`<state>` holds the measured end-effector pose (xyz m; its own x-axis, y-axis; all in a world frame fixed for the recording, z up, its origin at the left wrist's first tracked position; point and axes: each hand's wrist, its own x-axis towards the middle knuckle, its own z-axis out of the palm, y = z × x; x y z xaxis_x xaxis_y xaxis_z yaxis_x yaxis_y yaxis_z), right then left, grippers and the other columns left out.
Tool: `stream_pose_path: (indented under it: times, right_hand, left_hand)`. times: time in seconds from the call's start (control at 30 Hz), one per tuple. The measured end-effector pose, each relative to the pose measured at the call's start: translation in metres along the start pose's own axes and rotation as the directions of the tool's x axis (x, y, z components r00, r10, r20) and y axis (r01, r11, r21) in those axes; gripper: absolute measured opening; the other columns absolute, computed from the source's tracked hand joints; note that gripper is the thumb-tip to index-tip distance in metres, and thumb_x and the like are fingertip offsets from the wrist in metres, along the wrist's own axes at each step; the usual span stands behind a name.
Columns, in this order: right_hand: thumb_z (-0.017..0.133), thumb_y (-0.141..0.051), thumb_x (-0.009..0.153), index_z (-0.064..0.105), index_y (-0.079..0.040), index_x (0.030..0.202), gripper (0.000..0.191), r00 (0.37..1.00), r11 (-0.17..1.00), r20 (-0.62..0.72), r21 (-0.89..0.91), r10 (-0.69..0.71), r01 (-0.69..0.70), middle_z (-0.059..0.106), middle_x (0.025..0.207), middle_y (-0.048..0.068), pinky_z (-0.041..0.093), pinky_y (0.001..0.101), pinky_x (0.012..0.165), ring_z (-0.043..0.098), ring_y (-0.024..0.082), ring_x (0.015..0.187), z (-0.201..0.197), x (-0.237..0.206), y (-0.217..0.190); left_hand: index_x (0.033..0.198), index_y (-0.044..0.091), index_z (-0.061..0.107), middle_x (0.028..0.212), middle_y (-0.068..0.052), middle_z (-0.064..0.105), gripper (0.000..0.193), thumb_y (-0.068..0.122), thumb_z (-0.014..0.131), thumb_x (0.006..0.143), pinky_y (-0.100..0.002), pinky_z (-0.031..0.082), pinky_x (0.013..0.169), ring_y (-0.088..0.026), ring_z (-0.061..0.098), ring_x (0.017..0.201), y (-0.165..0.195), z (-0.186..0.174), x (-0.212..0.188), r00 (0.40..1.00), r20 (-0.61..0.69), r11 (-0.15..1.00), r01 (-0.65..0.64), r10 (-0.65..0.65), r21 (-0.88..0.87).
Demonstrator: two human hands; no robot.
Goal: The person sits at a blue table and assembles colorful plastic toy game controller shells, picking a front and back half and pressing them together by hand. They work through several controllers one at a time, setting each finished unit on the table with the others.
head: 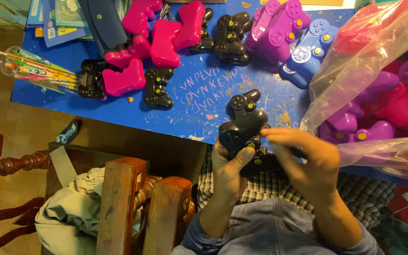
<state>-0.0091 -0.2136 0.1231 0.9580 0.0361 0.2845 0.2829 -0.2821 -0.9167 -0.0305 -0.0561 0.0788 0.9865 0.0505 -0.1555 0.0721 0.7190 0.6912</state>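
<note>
while the left hand [230, 172] clamps around a black toy controller [242, 134] above the lap, the right hand [308, 158], blurred, curls its fingers on the same piece's right side. beyond them, another black controller [244, 102] lies on the blue bench [199, 101], with pink shells [164, 42], purple ones [275, 28] and a clear plastic bag [369, 61] farther out.
</note>
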Motion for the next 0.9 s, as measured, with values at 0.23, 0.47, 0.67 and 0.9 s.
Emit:
stream_pose_path:
  times: [0.23,0.47,0.67,0.9]
  right_hand:
    - [0.061,-0.005,0.102,0.065,0.003,0.132,0.030,0.958,0.959,0.124,0.083,0.259,-0.270,0.060,0.102,0.014,0.048,0.0277,0.072,0.058,0.019,0.085,0.005,0.031,0.109]
    - [0.062,0.004,0.092,0.051,0.006,0.148,0.057,0.998,0.894,0.065,-0.445,-0.022,0.048,0.046,0.138,0.028,0.048,0.0417,0.101,0.054,0.039,0.122,0.019,0.036,0.124]
    - [0.080,-0.014,0.093,0.057,-0.014,0.136,0.049,0.983,0.848,0.152,-0.503,-0.107,0.170,0.060,0.129,0.010,0.048,0.0426,0.105,0.057,0.032,0.122,0.019,0.028,0.076]
    - [0.087,-0.024,0.071,0.064,-0.009,0.135,0.070,0.947,0.776,0.305,-0.571,-0.104,0.270,0.064,0.123,0.012,0.043,0.0471,0.098,0.061,0.032,0.112,0.046,0.014,0.056]
  left_hand:
    - [0.131,0.007,0.057,0.116,-0.008,0.068,0.052,0.008,0.080,0.084,-0.034,0.057,0.090,-0.018,0.067,0.102,-0.002,-0.023,0.031,0.986,-0.161,0.998,0.033,-0.041,-0.049]
    - [0.121,0.006,0.057,0.111,-0.007,0.064,0.039,0.003,0.079,0.089,-0.030,0.057,0.085,-0.014,0.064,0.096,-0.001,-0.062,0.045,0.960,-0.245,0.964,-0.074,0.139,0.257]
    - [0.122,0.004,0.054,0.107,-0.013,0.065,0.030,0.010,0.064,0.094,-0.034,0.059,0.073,-0.018,0.066,0.088,0.000,-0.076,0.052,0.930,-0.348,0.985,-0.067,0.120,0.161]
    - [0.135,0.003,0.048,0.119,-0.014,0.063,0.037,0.009,0.056,0.099,-0.038,0.059,0.089,-0.020,0.065,0.105,0.002,-0.077,0.053,0.935,-0.308,0.975,-0.119,0.174,0.189]
